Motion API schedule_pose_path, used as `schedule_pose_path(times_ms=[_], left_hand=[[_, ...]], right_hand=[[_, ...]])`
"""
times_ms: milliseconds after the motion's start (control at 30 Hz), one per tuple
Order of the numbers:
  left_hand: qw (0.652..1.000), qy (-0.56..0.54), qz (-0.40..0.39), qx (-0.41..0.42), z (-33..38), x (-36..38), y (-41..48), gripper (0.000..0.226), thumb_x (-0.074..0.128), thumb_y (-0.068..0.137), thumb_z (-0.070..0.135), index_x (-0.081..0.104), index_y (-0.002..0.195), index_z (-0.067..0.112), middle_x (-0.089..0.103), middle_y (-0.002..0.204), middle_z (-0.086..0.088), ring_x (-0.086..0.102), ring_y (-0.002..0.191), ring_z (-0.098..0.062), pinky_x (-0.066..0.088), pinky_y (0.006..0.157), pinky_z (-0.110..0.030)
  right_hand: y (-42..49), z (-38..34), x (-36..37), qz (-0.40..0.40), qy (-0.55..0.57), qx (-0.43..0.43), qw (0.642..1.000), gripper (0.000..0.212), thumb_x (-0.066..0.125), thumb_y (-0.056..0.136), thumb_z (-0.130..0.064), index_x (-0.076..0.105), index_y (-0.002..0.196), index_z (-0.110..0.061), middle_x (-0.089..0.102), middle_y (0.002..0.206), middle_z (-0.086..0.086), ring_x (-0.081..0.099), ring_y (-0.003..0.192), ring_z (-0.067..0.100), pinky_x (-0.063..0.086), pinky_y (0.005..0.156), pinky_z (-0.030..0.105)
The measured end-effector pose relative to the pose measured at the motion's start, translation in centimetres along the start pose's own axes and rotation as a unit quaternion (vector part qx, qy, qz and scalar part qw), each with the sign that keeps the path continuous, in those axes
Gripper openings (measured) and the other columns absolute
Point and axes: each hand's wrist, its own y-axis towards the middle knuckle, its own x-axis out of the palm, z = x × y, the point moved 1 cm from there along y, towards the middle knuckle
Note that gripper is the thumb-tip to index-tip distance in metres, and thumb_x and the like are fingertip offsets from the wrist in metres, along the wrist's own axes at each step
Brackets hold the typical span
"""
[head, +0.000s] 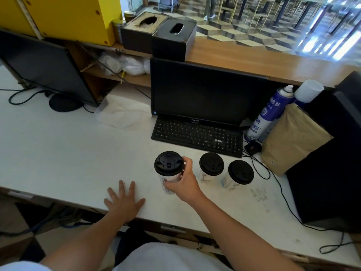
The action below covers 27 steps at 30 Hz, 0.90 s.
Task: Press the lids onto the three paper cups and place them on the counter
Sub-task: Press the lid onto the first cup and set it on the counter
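Three paper cups formed a row at the lower centre of the frame on the white desk point(58, 153), and all three wore black lids point(169, 163): the left cup point(169, 180), the middle cup point(204, 176) and the right cup point(227, 181). The middle and right cups stood upright and near each other, with no hand on them.

Two hands were in view. The right hand point(185, 182) was curled round the side of the left cup just under its lid; whether the base touched the desk could not be told. The left hand point(125, 201) lay palm down on the desk at lower left of that cup, fingers spread, holding nothing.

Behind the cups lay one black keyboard point(197, 135) under a dark Philips monitor point(203, 90). A second monitor point(45, 69) stood at upper left. One blue spray can point(269, 114) leaned beside one brown paper bag point(293, 139) at right. Two tissue boxes point(173, 39) sat on the wooden ledge above.
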Motion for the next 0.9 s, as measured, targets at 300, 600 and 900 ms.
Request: schedule_pose_path(times_ms=[300,600,900], left_hand=[[0.91,-0.344,-0.026,0.229,5.4,-7.3,-0.3,0.101,0.09,0.07,0.022,0.03,0.152,0.029,0.041,0.151,0.005,0.051,0.128,-0.024,0.048,0.099,-0.037],[0.859,-0.414,0.014,0.3,8.0,-9.5,-1.6,0.064,0.086,0.073,0.03,0.056,0.13,0.027,0.07,0.117,0.009,0.068,0.107,-0.016,0.06,0.088,-0.035],[0.855,-0.398,0.036,0.329,9.5,-15.8,-1.3,0.062,0.084,0.078,0.021,0.053,0.132,0.027,0.067,0.123,0.005,0.066,0.11,-0.016,0.057,0.091,-0.033]], right_hand=[[1.1,0.1,-0.7,0.02,0.04,0.004,0.999,0.087,0.086,0.073,-0.013,0.029,0.138,-0.028,0.057,0.115,-0.013,0.062,0.109,0.015,0.056,0.093,0.035],[1.9,-0.9,-1.7,0.02,0.104,0.005,0.994,0.091,0.09,0.069,-0.015,0.035,0.141,-0.029,0.059,0.128,-0.007,0.06,0.117,0.016,0.059,0.088,0.034],[4.7,-3.7,-4.5,-0.022,0.132,-0.057,0.989,0.072,0.083,0.077,-0.003,0.052,0.14,-0.02,0.066,0.133,0.0,0.063,0.121,0.016,0.055,0.101,0.043]])
